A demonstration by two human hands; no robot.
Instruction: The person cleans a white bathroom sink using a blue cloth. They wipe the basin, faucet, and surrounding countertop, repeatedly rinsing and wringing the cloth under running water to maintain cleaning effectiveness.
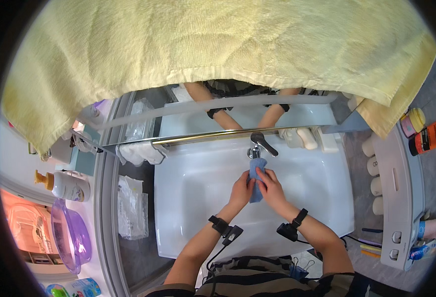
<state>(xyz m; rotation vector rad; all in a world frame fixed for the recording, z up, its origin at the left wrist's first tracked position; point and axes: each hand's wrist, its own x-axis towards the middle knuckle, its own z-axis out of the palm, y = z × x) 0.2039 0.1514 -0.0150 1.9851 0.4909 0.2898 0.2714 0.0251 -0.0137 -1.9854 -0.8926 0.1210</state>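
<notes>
Both hands hold a blue cloth (256, 193) over the white washbasin (199, 208). My left hand (241, 189) grips it from the left side, and my right hand (272, 185) from the right, thumbs close together. The cloth's upper end lies against the spout of a chrome faucet (256, 151), covering its tip. The dark faucet lever (264, 143) points down to the right. I cannot tell whether water runs. A strap with a small black device sits on each wrist.
A yellow towel (221, 41) hangs across the top, before a mirror (240, 111). Left are a pump bottle (69, 185), a purple plastic basin (80, 237) and a plastic packet (132, 211). A white wall rack (396, 193) with cups is on the right. Soap items (307, 138) stand behind the basin.
</notes>
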